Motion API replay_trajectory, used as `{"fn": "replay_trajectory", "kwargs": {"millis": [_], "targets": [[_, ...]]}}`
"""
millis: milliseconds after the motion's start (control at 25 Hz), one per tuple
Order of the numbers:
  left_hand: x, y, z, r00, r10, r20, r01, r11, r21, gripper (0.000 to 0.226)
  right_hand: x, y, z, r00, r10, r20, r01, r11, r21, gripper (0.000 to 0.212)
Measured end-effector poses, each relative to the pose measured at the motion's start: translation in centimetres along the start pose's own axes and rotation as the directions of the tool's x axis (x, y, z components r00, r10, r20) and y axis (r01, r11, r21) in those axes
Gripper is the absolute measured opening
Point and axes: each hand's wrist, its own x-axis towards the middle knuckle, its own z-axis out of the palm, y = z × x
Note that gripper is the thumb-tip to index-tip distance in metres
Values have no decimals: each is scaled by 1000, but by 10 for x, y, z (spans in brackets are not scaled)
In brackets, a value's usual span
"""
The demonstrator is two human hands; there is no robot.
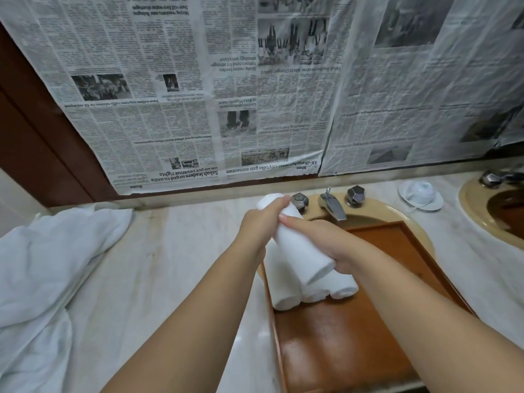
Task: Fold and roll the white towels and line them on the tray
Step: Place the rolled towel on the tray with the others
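Marble worktop [158,251], wooden tray [340,336] over the sink: your rolled towel [300,245] hovers above three laid rolls [309,290].
Left hand [258,222] and right hand [326,245] both wrap it; soft, light, prone to unrolling, so grip both ends.

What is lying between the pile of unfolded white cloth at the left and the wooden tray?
Only bare marble counter, crossed by the left forearm, lies between the cloth pile and the tray in the head view.
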Motion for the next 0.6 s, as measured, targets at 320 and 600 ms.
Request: {"fn": "replay_trajectory", "kwargs": {"millis": [320, 600], "targets": [[12, -90, 36, 945, 269, 186, -309, 549, 777, 86, 15, 49, -99, 971, 47, -235, -26, 996, 90, 67], [18, -148, 45, 938, 214, 274, -311, 163, 936, 95, 41, 124, -142, 880, 159, -448, -284, 931, -229, 94]]}}
